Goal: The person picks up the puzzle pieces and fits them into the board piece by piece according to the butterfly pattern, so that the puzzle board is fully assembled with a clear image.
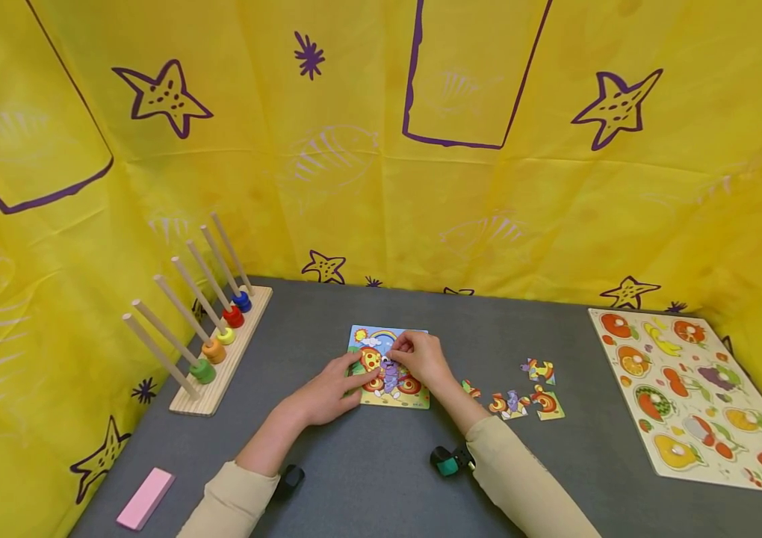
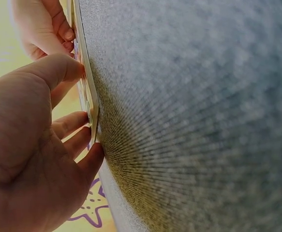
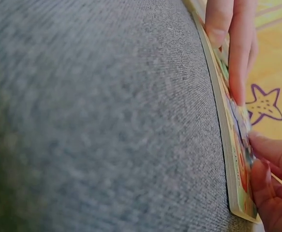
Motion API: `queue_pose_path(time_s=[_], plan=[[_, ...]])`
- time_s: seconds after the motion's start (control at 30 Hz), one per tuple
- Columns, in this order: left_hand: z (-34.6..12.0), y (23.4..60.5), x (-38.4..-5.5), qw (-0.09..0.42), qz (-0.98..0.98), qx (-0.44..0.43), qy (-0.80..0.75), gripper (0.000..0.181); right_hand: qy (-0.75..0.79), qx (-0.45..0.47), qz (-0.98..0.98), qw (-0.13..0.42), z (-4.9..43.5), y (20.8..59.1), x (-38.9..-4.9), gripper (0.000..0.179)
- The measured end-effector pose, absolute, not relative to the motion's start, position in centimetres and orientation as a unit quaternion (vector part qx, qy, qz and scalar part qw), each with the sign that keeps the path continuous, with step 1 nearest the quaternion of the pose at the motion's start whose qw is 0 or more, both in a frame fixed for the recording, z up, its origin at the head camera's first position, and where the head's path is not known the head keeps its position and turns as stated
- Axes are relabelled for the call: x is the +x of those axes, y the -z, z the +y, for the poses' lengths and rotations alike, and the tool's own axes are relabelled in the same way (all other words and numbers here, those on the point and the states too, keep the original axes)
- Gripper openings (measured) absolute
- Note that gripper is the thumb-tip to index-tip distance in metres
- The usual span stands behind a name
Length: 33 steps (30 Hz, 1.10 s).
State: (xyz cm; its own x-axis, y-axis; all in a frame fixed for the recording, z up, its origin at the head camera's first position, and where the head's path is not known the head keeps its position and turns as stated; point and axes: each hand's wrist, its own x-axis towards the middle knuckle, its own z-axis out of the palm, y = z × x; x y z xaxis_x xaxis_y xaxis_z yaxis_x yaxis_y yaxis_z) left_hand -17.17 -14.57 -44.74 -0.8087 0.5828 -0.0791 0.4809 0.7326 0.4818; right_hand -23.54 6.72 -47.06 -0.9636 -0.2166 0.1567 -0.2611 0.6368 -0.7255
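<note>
A small picture puzzle (image 1: 391, 400) with a rainbow and a purple cartoon figure lies on the grey table. My left hand (image 1: 329, 392) rests at its left side, fingers fairly straight and touching the board; the left wrist view shows this hand (image 2: 32, 145) along the board's edge (image 2: 94, 113). My right hand (image 1: 423, 357) bends over the upper right part, thumb and index finger pinching a puzzle piece at the purple figure's head. In the right wrist view, the right fingertips (image 3: 259, 162) are right at the picture surface; the piece is mostly hidden by them.
Several loose puzzle pieces (image 1: 511, 406) lie right of the board, partly behind my right forearm. A wooden peg stand (image 1: 220, 381) with coloured rings is at left, a pink block (image 1: 146, 499) at front left. A fruit board (image 1: 697, 388) lies at right. Yellow cloth (image 1: 354, 202) encloses the table.
</note>
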Motion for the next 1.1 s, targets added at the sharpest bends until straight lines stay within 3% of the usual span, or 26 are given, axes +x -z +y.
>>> queue_pose_path(time_s=[0.4, 0.77, 1.1], plan=[[-14.2, 44.4, -17.3, 0.08, 0.934, 0.305, -0.167, 0.045, -0.393, 0.152, -0.907, 0.03, 6.5, 47.0, -23.7, 0.011], [-13.7, 44.4, -17.6, 0.078, 0.939, 0.307, -0.134, 0.043, -0.389, 0.147, -0.909, -0.022, 7.0, 46.6, -23.6, 0.005], [-13.6, 44.9, -18.1, 0.037, 0.933, 0.334, -0.124, 0.039, -0.415, 0.162, -0.895, -0.002, 8.3, 47.0, -22.7, 0.013]])
